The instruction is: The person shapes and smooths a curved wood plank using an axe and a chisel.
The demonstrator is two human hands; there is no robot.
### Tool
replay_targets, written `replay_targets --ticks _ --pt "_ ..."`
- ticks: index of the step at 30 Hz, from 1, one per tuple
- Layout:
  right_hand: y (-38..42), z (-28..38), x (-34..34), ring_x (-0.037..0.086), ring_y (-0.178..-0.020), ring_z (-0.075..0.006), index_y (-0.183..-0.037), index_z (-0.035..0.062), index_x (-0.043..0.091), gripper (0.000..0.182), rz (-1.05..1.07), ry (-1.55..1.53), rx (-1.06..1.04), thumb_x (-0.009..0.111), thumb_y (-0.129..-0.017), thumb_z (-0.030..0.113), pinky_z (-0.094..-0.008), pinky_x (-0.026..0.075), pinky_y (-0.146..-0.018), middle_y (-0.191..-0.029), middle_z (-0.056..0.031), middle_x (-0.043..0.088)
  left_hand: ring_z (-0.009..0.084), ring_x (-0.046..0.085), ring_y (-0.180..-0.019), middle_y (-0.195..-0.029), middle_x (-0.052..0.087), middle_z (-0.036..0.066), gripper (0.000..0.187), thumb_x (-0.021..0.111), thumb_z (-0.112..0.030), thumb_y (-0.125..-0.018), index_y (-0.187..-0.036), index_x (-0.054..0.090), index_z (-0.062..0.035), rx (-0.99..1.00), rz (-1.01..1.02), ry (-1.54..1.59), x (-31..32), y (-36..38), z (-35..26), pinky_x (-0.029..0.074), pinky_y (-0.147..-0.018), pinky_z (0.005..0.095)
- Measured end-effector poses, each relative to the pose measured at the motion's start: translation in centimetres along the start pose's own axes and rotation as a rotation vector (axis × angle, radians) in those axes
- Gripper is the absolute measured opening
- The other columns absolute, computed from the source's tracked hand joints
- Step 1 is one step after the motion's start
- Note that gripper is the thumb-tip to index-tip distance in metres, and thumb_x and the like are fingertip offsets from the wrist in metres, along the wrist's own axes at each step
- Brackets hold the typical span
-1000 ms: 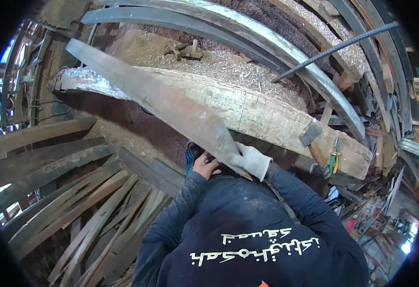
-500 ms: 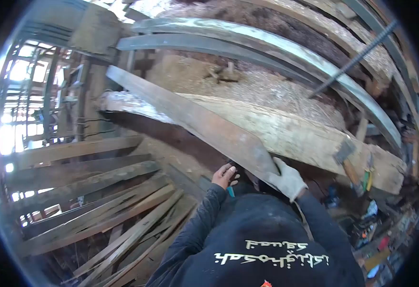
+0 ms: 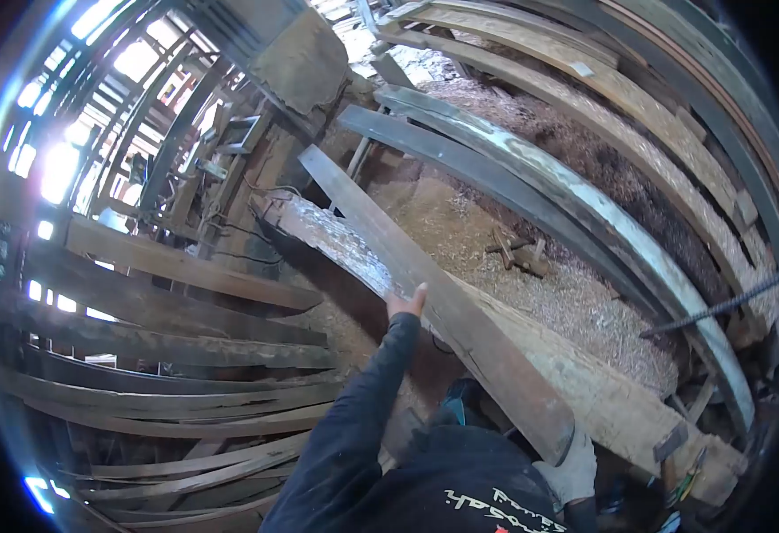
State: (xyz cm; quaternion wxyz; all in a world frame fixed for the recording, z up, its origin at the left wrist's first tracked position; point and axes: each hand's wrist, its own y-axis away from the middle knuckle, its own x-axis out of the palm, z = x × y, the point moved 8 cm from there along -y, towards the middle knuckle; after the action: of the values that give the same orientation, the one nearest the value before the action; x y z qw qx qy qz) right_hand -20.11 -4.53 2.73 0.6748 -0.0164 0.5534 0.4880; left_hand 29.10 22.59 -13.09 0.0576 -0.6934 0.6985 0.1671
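Observation:
A long, thin wooden plank slants across the middle of the view, over a thick timber beam. My left hand is bare and grips the plank's near edge about halfway along, thumb on top and fingers hidden beneath. At the plank's rounded near end, my right hand in a pale work glove holds on, its fingers partly out of sight. On the beam's right part lie a hatchet and a yellow-and-green-handled tool.
Several curved timbers run along the far side above ground strewn with wood shavings. Stacked boards fill the left. A ribbed metal bar juts in from the right. Small wood pieces lie on the shavings.
My left hand has moved from near my body forward along the plank and now grips its edge. The gloved right hand stays at the near end. The view has turned and shifted.

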Motion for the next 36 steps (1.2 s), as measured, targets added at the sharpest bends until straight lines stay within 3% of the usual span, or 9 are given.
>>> replay_targets --ticks 2,4,7,17,20,23,25,30,36 --pt "-0.6 -0.9 0.3 0.055 -0.136 -0.0471 -0.159 -0.0013 0.036 0.121 0.006 -0.19 0.053 0.096 -0.063 0.042 -0.0529 0.048 -0.112 -0.146 -0.0314 0.056 0.0466 0.037 -0.154 -0.164 0.033 0.039 0.142 0.097 -0.057 -0.071 -0.168 0.015 0.0072 -0.099 -0.075 -0.16 2.8 -4.6 4.6 0.035 -0.125 0.0517" --pt "-1.4 -1.5 -0.6 0.062 -0.132 -0.0433 -0.157 -0.003 0.041 0.117 0.002 -0.3 0.141 0.096 -0.064 0.042 -0.0479 0.051 -0.111 -0.142 -0.0302 0.062 0.0495 0.016 -0.162 -0.174 0.009 0.036 0.158 0.1 -0.061 -0.062 -0.172 0.001 -0.006 -0.575 -0.049 -0.497 5.0 -1.8 -2.9 0.026 -0.129 0.0596" --pt "-2.9 -4.1 1.9 0.07 -0.122 -0.0322 -0.146 -0.0077 0.055 0.097 0.259 -0.427 0.202 0.094 -0.069 0.035 -0.0408 0.054 -0.105 -0.132 -0.0222 0.072 0.0511 0.01 -0.163 -0.176 -0.002 0.034 0.158 0.1 -0.06 -0.063 -0.174 -0.005 -0.0211 -0.759 -0.055 -0.659 7.4 -0.6 -5.0 0.024 -0.126 0.066" --pt "-3.3 -5.2 4.8 0.068 -0.119 -0.025 -0.149 -0.0068 0.053 0.08 0.311 -0.957 0.213 0.087 -0.08 0.018 -0.0364 0.053 -0.104 -0.13 -0.0164 0.072 0.0505 0.009 -0.163 -0.175 -0.002 0.033 0.148 0.098 -0.054 -0.067 -0.174 -0.003 -0.0303 -0.591 -0.159 -0.59 6.4 0.1 -3.5 0.019 -0.125 0.0701" --pt "-3.4 -4.8 4.1 0.069 -0.113 -0.0229 -0.146 -0.0059 0.056 0.077 0.207 -0.849 0.132 0.086 -0.079 0.017 -0.0369 0.054 -0.101 -0.125 -0.012 0.072 0.0452 0.02 -0.161 -0.173 0.015 0.032 0.14 0.096 -0.05 -0.07 -0.174 0.007 -0.0189 -0.57 -0.197 -0.35 4.2 1.0 -2.4 0.024 -0.127 0.0636" --pt "-1.0 -2.9 1.9 0.067 -0.12 -0.0253 -0.153 -0.0053 0.051 0.084 -0.076 -0.27 -0.062 0.085 -0.08 0.018 -0.0394 0.053 -0.105 -0.13 -0.0146 0.071 0.0473 0.044 -0.147 -0.156 0.045 0.036 0.127 0.095 -0.044 -0.073 -0.165 0.024 0.0073 -0.152 -0.446 -0.136 1.5 2.7 1.0 0.036 -0.124 0.05" --pt "-0.4 -3.1 2.3 0.053 -0.146 -0.0394 -0.169 0.015 0.029 0.104 0.061 -0.003 -0.036 0.083 -0.083 0.04 -0.0478 0.046 -0.118 -0.161 -0.0274 0.049 0.0457 0.047 -0.145 -0.156 0.045 0.036 0.125 0.095 -0.046 -0.074 -0.164 0.027 0.0073 -0.281 -0.428 -0.008 0.6 5.8 3.4 0.039 -0.122 0.0499" --pt "0.3 -1.1 0.5 0.056 -0.142 -0.0394 -0.166 0.0079 0.032 0.1 0.193 0.064 -0.014 0.083 -0.083 0.03 -0.0467 0.048 -0.116 -0.157 -0.0282 0.053 0.0471 0.04 -0.151 -0.16 0.041 0.036 0.129 0.094 -0.057 -0.073 -0.164 0.028 0.0062 -0.524 -0.334 0.158 1.5 11.1 8.4 0.036 -0.125 0.0523" --pt "0.0 1.4 -2.7 0.06 -0.138 -0.0392 -0.163 -0.0007 0.035 0.096 0.298 -0.019 -0.023 0.083 -0.082 0.018 -0.0454 0.05 -0.114 -0.151 -0.0292 0.058 0.0428 0.044 -0.15 -0.161 0.042 0.036 0.134 0.09 -0.064 -0.077 -0.163 0.024 0.0144 -0.347 -0.094 0.373 2.5 4.9 5.4 0.036 -0.124 0.0456"
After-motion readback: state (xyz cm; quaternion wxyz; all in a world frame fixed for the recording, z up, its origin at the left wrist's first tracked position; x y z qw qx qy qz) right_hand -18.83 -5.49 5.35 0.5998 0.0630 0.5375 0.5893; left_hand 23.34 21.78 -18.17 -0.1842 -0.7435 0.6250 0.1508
